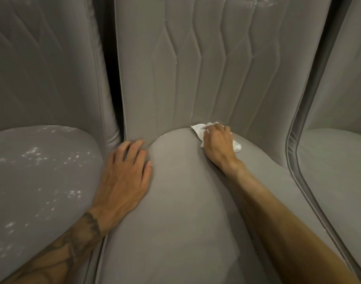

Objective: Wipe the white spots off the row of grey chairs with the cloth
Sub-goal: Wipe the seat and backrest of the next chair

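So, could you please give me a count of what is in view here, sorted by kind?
grey chairs: 3 (left, middle, right)
white cloth: 1
hands: 2 (left hand, right hand)
Total: 6

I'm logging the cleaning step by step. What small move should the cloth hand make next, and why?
Probably slide the cloth leftward along the seat crease, toward the left chair's seat: the right hand grips it on the middle seat, which looks spot-free, while white spots speckle the left one.
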